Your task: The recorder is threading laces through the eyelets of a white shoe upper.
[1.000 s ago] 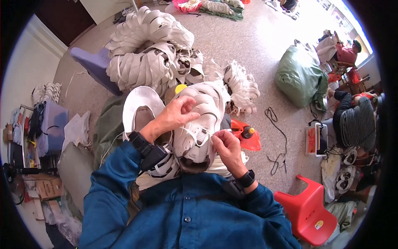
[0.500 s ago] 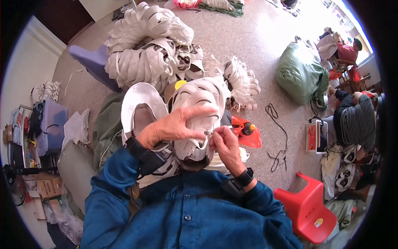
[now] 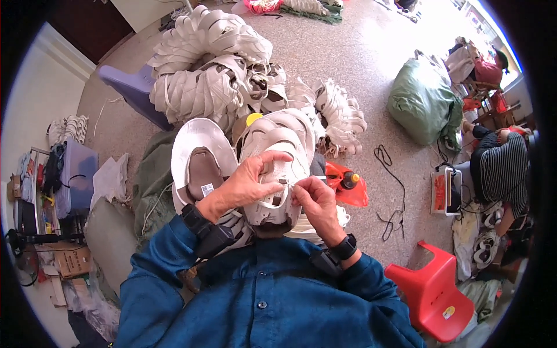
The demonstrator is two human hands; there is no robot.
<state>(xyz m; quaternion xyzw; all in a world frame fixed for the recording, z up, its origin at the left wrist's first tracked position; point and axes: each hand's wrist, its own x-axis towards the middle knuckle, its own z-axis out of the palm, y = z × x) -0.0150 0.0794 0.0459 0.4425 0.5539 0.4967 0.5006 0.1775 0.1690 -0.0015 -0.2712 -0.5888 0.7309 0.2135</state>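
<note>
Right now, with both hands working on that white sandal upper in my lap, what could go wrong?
The left hand and right hand pinch close together on the white sandal upper; if a needle is in there, which I cannot see, a fingertip could get pricked. The black cord lies loose on the floor by the red stool and could catch a foot. The stacked white uppers lean and might slide.

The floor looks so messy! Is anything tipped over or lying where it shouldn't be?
Yes. The red stool lies tipped on its side at the right. A loose black cord snakes across the floor. The white sandal pieces sit in heaps. The sandal between the left hand and right hand looks fine.
</note>
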